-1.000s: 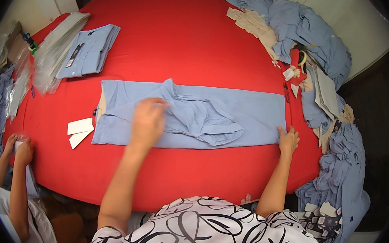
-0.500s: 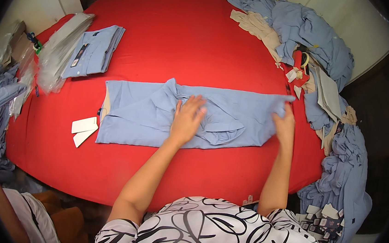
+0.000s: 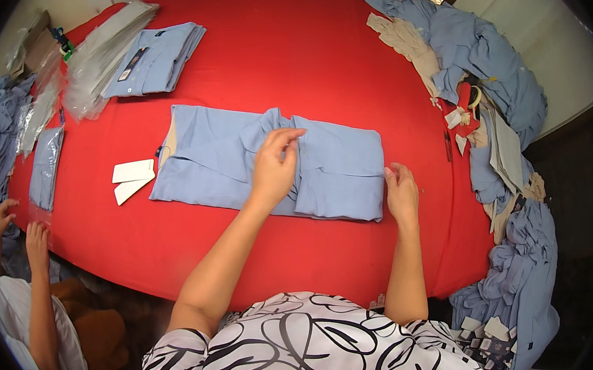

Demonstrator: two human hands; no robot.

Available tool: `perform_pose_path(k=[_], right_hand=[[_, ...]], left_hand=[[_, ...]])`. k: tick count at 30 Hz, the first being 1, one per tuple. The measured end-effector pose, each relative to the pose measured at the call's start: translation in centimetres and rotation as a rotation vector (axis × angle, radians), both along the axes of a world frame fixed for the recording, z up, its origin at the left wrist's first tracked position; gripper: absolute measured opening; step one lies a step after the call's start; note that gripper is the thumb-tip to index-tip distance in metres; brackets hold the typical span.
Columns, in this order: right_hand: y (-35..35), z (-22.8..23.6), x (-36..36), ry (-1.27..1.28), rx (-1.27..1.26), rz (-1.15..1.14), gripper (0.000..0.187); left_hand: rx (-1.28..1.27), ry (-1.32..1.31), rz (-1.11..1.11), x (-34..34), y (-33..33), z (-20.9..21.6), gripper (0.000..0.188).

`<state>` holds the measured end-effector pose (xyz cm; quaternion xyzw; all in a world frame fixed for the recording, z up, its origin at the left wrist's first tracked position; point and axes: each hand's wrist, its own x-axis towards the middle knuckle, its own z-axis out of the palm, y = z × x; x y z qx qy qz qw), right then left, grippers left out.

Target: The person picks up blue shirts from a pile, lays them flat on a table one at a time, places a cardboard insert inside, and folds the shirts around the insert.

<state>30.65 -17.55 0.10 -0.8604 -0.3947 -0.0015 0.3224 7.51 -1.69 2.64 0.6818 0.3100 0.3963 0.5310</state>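
Observation:
A light blue shirt (image 3: 208,145) lies face down and partly folded on the red-covered table (image 3: 248,258). Its right end is turned over toward the middle, forming a flat flap. My left hand (image 3: 274,169) is at the flap's inner edge, fingers loosely bent and apart, gripping nothing visible. Beside the folded right edge is my right hand (image 3: 403,194), its fingers slightly curled and parted, the tips close to the cloth. White card tags (image 3: 133,178) stick out from the shirt's left end onto the table.
Folded blue shirts (image 3: 156,60) are stacked at the far left beside clear plastic bags (image 3: 107,56). At lower left, another person's hands (image 3: 36,243) are near a bagged shirt (image 3: 47,167). Piles of blue garments (image 3: 487,57) line the right side, with scissors (image 3: 448,146) near them.
The shirt's right end has been folded over leftward. My right hand has moved left and let go of the cloth. The other person's hands and a bagged shirt have appeared at left.

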Motion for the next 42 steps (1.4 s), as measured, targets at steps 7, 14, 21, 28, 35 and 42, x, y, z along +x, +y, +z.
perform_pose_path(k=[7, 14, 21, 28, 35, 42], right_hand=[[1.2, 0.9, -1.6, 0.921, 0.192, 0.115, 0.025], [1.2, 5.1, -6.1, 0.979, 0.187, 0.587, 0.038], [1.4, 5.6, -7.7, 1.082, 0.245, 0.516, 0.030], [1.8, 2.0, -9.1, 1.231, 0.020, 0.544, 0.036], [5.4, 0.0, -11.6, 1.212, 0.056, 0.554, 0.040], [11.4, -2.0, -11.6, 0.822, 0.042, 0.544, 0.028]], left_hand=[[-0.103, 0.108, -0.306, 5.9, -4.5, -1.7, 0.053], [-0.174, 0.119, -0.043, 4.0, -3.4, 0.8, 0.071], [-0.150, 0.342, 0.080, -12.3, 10.2, 5.2, 0.051], [-0.014, 1.108, 0.528, -17.1, 14.1, -0.1, 0.053], [0.036, 1.059, 0.562, -18.4, 12.7, -1.8, 0.054], [0.035, 0.862, 0.535, -17.8, 8.3, -1.9, 0.040]])
